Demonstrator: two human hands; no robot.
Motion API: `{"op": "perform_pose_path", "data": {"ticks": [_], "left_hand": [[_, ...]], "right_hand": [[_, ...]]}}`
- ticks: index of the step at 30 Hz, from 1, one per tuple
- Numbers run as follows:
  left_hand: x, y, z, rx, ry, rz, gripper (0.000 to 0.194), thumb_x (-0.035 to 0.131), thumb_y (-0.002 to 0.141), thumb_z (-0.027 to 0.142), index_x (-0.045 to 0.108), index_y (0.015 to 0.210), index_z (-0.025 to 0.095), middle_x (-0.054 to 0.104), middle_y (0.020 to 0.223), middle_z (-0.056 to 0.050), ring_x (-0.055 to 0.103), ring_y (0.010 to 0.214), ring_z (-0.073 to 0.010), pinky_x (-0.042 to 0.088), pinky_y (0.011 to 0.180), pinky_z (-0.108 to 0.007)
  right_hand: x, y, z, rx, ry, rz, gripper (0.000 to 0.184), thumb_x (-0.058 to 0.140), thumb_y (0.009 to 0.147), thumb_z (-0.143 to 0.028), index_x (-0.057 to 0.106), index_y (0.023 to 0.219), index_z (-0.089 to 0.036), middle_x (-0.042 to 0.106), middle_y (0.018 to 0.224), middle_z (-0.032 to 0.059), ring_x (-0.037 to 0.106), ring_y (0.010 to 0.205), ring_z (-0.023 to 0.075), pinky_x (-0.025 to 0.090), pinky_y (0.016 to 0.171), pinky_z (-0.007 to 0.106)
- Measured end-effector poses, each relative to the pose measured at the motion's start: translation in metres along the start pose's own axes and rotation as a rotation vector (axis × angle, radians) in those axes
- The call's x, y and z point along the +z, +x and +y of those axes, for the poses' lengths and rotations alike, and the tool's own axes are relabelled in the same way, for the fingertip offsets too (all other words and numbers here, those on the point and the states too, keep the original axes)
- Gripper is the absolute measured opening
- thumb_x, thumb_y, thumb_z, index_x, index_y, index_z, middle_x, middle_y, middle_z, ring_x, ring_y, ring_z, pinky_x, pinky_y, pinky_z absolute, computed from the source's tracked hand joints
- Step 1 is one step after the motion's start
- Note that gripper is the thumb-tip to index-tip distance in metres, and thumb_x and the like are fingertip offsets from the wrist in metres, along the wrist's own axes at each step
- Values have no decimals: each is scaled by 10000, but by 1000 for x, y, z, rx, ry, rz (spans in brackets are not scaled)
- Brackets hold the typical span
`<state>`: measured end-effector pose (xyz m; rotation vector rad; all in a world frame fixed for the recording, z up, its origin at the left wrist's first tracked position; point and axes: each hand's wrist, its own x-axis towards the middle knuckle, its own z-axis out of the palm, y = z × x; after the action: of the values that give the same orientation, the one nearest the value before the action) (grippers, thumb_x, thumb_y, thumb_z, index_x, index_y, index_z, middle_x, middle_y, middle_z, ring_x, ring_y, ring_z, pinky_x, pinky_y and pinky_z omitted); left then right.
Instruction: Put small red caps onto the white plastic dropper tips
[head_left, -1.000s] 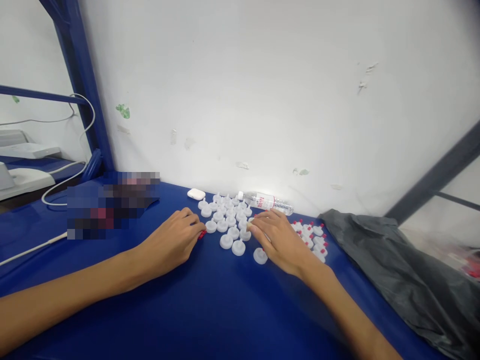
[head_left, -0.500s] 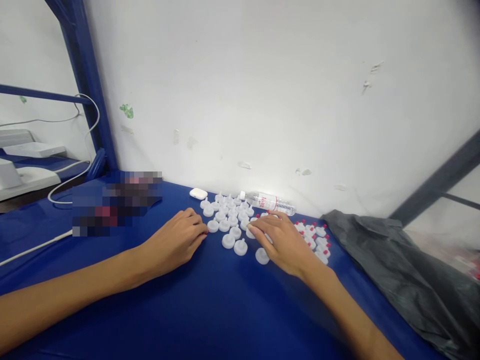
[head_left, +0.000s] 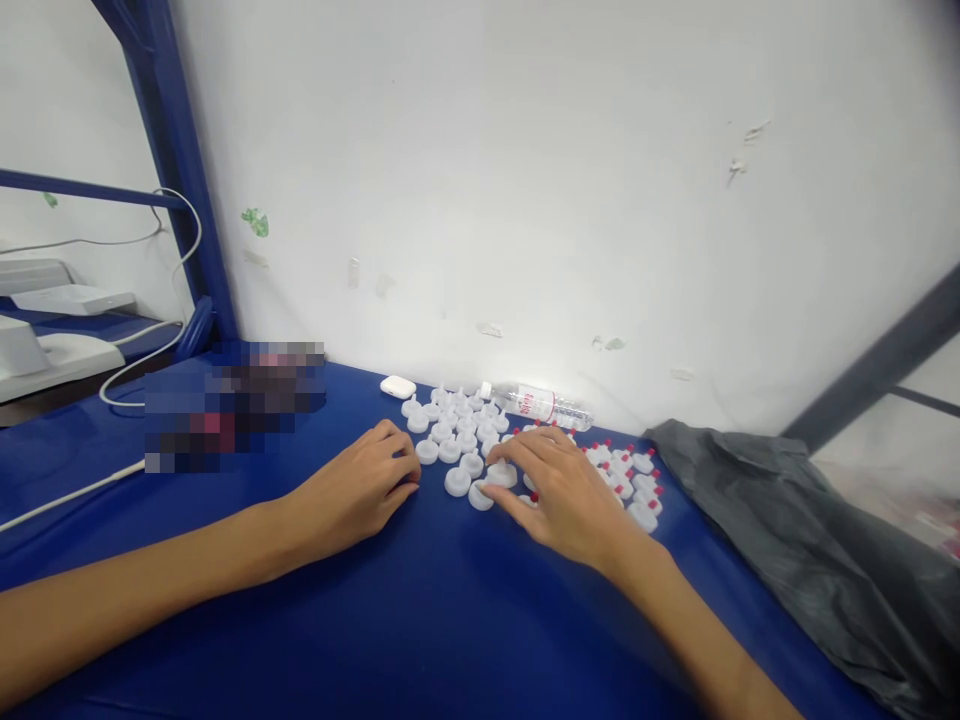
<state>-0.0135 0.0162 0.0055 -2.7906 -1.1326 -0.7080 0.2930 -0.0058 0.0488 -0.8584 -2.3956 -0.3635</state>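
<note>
Several white round nozzle caps (head_left: pixel 450 451) with upright spouts stand in a cluster on the blue tabletop (head_left: pixel 420 610). My left hand (head_left: pixel 367 475) rests just left of them, its fingers loosely bent and the thumb slightly apart, with nothing visible between. Over the cluster's right side, my right hand (head_left: pixel 559 480) has its thumb and fingers apart. A white cap (head_left: pixel 501 474) shows in that gap; firm contact is not clear. The thumb tip is at another white cap (head_left: pixel 481 497). Right of this hand stand several red-tipped nozzle caps (head_left: pixel 643 484), some partly hidden behind it.
A clear plastic bottle (head_left: pixel 536 403) lies on its side against the wall. Beside it is a small white case (head_left: pixel 397 387). Dark grey sheeting (head_left: pixel 795 540) drapes over the right edge. A white cable (head_left: pixel 75 492) and blurred-out items (head_left: pixel 255 400) occupy the left.
My right thumb has spread away from the fingers and moved down. A white cap that was below this hand is no longer visible there. My left thumb has parted slightly from its fingers.
</note>
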Motion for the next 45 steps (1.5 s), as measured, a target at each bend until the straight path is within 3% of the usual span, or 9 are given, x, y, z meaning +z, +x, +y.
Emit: {"op": "perform_pose_path", "data": {"ticks": [4,7,13,20,28,34,41,45], "left_hand": [[-3,1,7,43,-27,8,127,740,1036,87,782,999,201,785,1059,-45,685,1073,-260,567,932,-377],[-5,1,11,81,-54,42,123,711,1056,103,765,1052,214,791,1016,-22,716,999,-235,573,874,-349],[-5,-1,14,105,-144,224,132,658,1110,161,752,1147,247,812,998,4,769,872,-187,596,790,-290],[-4,5,17,277,-211,419,184,618,1172,215,765,1282,233,825,1054,-26,781,914,-159,629,799,-246],[-3,3,16,242,-263,440,162,657,1170,302,801,1111,259,883,965,-6,804,819,-166,612,780,-297],[-10,1,20,149,-332,380,152,695,1146,315,814,1065,264,886,937,-11,814,811,-183,635,798,-314],[-14,1,26,175,-354,395,179,699,1147,296,813,1020,240,873,900,-9,804,776,-161,630,753,-268],[-11,3,22,239,-285,423,197,664,1170,336,811,1098,227,886,941,-31,822,793,-167,631,757,-264]], "right_hand": [[0,1,-6,12,7,-83,153,735,1099,-217,708,1250,-228,840,1167,74,816,998,276,661,903,433],[2,2,-12,4,71,-99,177,603,1154,-199,669,1314,-238,831,1241,80,817,1069,279,681,948,454],[10,2,-26,-38,151,-73,358,643,1101,-160,601,1441,-260,811,1282,97,796,1139,294,693,1000,463],[14,1,-29,-51,162,-80,451,666,1092,-177,566,1521,-276,814,1159,82,801,1062,301,715,952,470],[11,1,-31,-78,153,-38,341,654,1125,-211,615,1455,-286,836,1253,76,810,1127,282,715,980,453],[13,1,-35,-107,153,1,299,630,1145,-209,614,1436,-278,842,1242,67,806,1099,257,705,959,416],[17,3,-39,-165,193,46,268,577,1162,-174,563,1420,-246,833,1226,86,797,1090,246,672,962,385],[17,3,-41,-175,166,59,240,550,1163,-158,542,1383,-255,814,1168,65,782,1050,237,655,928,374]]}}
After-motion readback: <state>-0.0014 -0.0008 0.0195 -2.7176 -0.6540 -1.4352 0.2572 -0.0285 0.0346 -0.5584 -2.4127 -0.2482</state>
